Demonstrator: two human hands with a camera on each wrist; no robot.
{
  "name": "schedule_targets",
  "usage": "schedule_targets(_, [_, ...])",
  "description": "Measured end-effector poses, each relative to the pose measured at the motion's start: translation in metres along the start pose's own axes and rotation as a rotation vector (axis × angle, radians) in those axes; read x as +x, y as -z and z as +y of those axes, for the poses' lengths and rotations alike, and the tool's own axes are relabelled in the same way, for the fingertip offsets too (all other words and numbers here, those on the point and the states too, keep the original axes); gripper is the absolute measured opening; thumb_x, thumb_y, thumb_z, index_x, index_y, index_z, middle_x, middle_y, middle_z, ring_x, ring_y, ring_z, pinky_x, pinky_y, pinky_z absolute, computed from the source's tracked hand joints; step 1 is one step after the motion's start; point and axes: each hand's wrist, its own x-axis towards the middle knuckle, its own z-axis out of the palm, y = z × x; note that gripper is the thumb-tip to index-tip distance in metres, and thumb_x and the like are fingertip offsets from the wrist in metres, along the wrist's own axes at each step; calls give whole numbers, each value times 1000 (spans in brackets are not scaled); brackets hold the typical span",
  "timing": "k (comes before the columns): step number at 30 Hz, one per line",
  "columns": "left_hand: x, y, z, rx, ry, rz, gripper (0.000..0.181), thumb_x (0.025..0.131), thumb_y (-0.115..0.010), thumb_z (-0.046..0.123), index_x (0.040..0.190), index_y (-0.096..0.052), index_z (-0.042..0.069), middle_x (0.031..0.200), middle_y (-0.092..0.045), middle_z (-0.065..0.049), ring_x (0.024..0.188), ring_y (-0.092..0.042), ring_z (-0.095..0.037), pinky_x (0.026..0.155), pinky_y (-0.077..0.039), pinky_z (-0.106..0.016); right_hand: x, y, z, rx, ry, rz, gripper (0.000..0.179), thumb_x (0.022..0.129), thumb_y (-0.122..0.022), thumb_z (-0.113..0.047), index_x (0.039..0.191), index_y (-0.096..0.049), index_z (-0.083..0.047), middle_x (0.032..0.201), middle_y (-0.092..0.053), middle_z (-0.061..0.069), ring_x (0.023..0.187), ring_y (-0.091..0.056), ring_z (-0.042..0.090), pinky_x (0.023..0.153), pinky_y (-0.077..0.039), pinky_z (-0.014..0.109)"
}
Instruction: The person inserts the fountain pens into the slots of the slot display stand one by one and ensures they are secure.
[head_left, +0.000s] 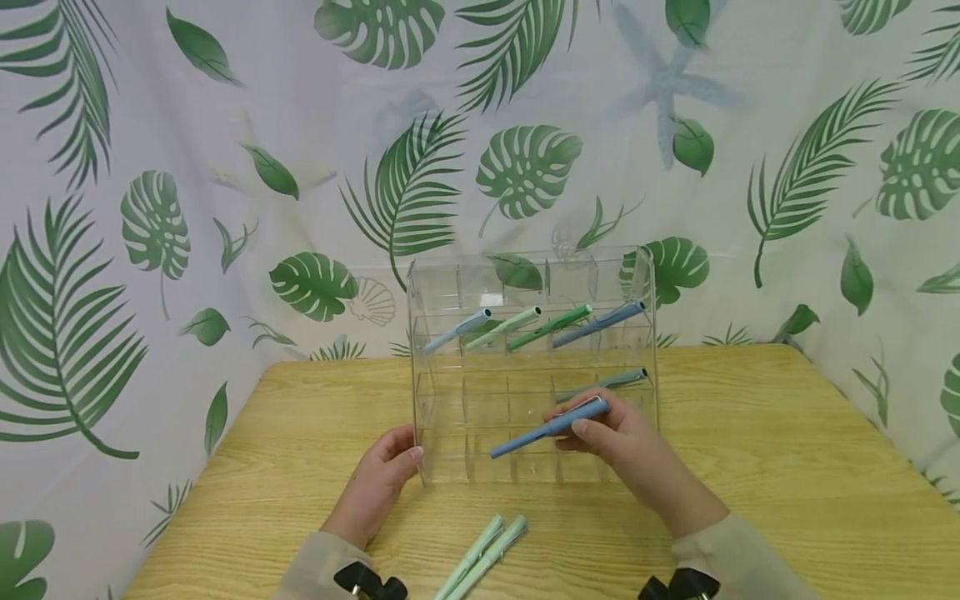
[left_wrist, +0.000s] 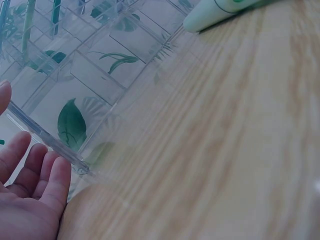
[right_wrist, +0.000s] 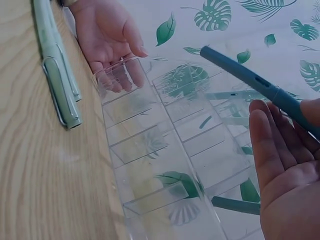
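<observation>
A clear acrylic pen rack (head_left: pixel 486 406) with rows of small compartments stands upright on the table. My left hand (head_left: pixel 380 477) holds its left side edge, thumb in front and fingers at the outer side. My right hand (head_left: pixel 626 446) pinches a blue capped pen (head_left: pixel 546 431) between thumb and fingers, in front of the lower rows, its clip end up to the right. Higher in the rack, a light blue pen (head_left: pixel 456 329), a pale green pen (head_left: pixel 504 328), a green pen (head_left: pixel 550 327) and a dark blue pen (head_left: pixel 598 324) lean in a row. Below, a grey-green pen (head_left: pixel 618 379) sits partly behind my right hand.
Two pale green pens (head_left: pixel 495 552) lie side by side on the wooden table (head_left: pixel 247 500), in front of the rack. A leaf-patterned cloth (head_left: pixel 247 217) hangs behind the table and along its sides.
</observation>
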Motion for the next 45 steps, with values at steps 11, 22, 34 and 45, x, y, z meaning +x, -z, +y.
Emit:
schedule_targets(11, [1,0,-1,-1,-4,3,44,103,-55,4,144,-43,-7,142,-46,-24,130,-45,-33,108,-39,-39,7,-3,-10,12,24,80,29,109,-47,-15,123,-44,10,134,-60,22,119,-63,25,96,-53,41])
schedule_targets(22, [1,0,-1,9,-1,12,44,103,-55,5,144,-43,-6,143,-46,-23,131,-44,-33,108,-38,-40,18,-3,-17,-92,90,222,32,109,-50,-20,127,-49,6,134,-57,27,118,-63,25,96,-53,37])
schedule_targets(34, [1,1,-1,8,-6,8,43,103,-54,4,143,-44,-6,142,-46,-24,131,-44,-34,108,-39,-39,30,-12,-17,-197,134,389,33,108,-49,-16,133,-47,6,133,-59,23,114,-63,19,89,-56,33])
schedule_targets(45, [0,1,-2,6,-8,5,44,103,-54,4,145,-43,-6,143,-45,-24,131,-44,-33,107,-39,-39,36,-15,-8,-263,98,427,28,107,-52,-12,130,-53,3,130,-62,16,112,-62,24,85,-57,32])
